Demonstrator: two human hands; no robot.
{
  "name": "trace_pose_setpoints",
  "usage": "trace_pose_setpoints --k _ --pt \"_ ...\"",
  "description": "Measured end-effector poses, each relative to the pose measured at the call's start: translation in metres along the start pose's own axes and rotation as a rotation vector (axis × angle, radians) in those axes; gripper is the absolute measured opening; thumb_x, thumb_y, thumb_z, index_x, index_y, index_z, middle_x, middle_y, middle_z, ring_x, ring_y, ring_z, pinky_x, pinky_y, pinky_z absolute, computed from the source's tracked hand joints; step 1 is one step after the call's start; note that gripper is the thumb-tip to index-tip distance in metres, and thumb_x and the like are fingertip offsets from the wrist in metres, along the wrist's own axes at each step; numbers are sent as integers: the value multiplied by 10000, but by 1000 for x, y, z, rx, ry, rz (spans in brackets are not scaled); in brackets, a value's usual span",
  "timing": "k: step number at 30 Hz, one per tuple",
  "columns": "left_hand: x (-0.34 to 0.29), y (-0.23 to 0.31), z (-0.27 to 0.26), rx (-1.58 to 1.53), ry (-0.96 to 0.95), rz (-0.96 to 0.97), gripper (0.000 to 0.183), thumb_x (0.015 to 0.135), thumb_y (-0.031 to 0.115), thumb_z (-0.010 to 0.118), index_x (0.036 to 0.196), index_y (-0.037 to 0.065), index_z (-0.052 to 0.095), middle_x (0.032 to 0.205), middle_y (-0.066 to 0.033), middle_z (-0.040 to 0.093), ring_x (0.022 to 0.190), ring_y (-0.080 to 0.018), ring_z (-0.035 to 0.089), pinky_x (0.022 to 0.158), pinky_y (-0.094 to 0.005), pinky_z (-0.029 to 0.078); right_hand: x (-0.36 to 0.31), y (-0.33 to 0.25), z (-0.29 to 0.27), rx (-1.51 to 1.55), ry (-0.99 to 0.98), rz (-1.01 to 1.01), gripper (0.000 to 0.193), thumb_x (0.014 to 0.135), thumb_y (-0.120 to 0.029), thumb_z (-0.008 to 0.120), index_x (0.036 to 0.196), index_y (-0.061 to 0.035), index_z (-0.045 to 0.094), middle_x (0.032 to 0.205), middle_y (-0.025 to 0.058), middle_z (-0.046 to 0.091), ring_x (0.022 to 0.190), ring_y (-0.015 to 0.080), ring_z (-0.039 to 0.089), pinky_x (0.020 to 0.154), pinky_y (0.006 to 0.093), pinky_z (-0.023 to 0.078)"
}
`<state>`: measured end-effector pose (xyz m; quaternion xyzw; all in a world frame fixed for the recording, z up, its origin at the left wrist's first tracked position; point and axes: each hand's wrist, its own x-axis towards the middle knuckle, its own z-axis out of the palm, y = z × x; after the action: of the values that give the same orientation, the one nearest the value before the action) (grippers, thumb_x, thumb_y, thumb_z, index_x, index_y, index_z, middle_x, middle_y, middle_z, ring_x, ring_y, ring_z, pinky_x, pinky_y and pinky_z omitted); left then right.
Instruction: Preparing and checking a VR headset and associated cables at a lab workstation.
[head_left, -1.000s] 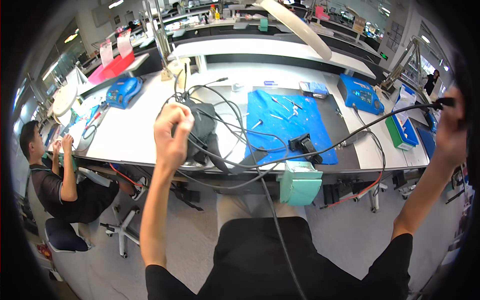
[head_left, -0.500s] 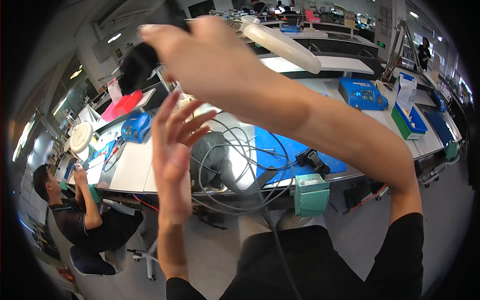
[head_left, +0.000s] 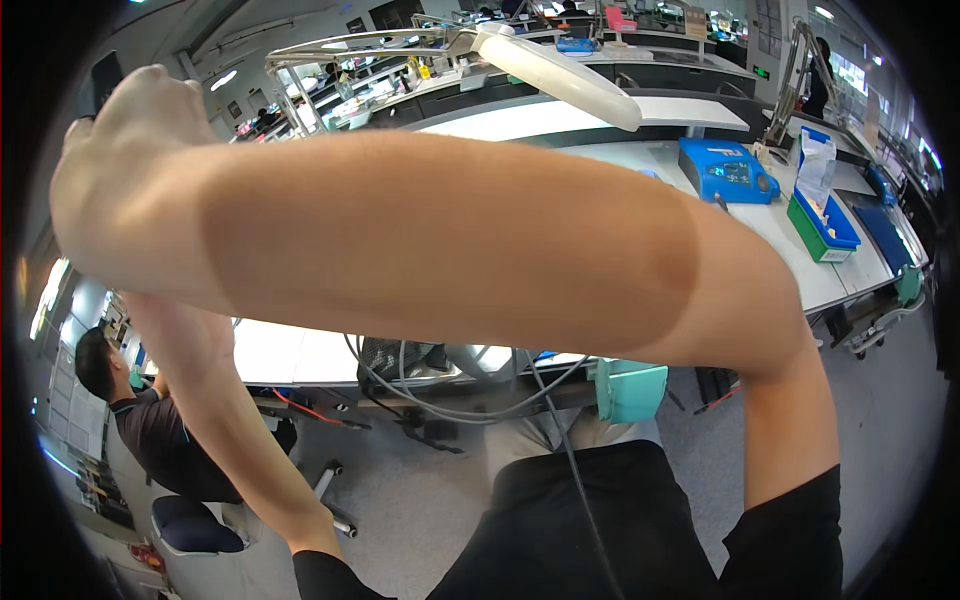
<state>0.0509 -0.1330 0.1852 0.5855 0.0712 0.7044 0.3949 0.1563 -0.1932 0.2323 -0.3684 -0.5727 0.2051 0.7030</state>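
Note:
My right arm stretches across the view to the upper left, where my right hand (head_left: 130, 170) is raised with its fingers curled. A dark object (head_left: 106, 78) shows just above its knuckles; its kind cannot be made out. Below and behind that wrist is my left hand (head_left: 185, 335), its fingers hidden by the right hand. Loops of grey cable (head_left: 480, 412) hang over the bench edge in front of me, and one length runs down across my lap. Beside the loops, partly covered by my forearm, lies a black mesh item (head_left: 385, 357).
A ring-shaped white lamp (head_left: 560, 75) reaches over the bench. To the right stand a blue unit with a display (head_left: 728, 172) and a green-and-blue bin (head_left: 825, 225). A teal box (head_left: 632, 390) juts from the bench edge. A seated person (head_left: 165, 440) is at the left.
Both hands have moved left, the right forearm now lying level across the view. The left hand's spread fingers have gone out of sight behind the right hand.

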Motion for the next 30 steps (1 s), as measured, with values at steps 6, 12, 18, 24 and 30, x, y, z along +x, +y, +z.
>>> trace_pose_setpoints --k 6,12,18,24,30 --pt "57 -23 -58 -373 -180 -189 499 1039 364 535 1447 79 506 1443 -69 516 1386 -172 440 1139 -337 335 -4 6 36 33 45 -50 564 946 -417 715 1424 -165 555 1256 200 690 1098 354 694 954 445 549" --pt "25 -53 -20 162 -149 71 525 1022 321 614 1418 -7 508 1353 -101 611 1247 -163 570 1063 -307 417 -7 28 -37 8 -181 11 420 907 -323 686 1017 82 677 950 210 718 954 250 721 800 358 566" --pt "3 -44 -24 666 -215 190 615 1029 341 612 1469 -41 416 1379 -129 614 1245 -170 596 1057 -310 443 -8 46 -49 121 -264 82 342 913 -269 712 1064 38 695 912 135 714 885 187 711 806 332 559" --pt "-11 -61 1 510 -92 25 451 1043 332 598 1331 1 494 1086 -16 631 780 -2 551 580 -163 366 -7 58 -77 92 -301 142 279 910 -235 681 986 30 724 811 75 699 752 123 653 713 296 516" --pt "-9 -73 8 398 -180 -141 398 1042 353 620 1218 -1 572 1002 -43 677 620 -9 490 489 -177 313 -16 77 -108 -68 -296 3 293 917 -227 670 1025 40 723 850 118 717 713 140 651 673 293 513"
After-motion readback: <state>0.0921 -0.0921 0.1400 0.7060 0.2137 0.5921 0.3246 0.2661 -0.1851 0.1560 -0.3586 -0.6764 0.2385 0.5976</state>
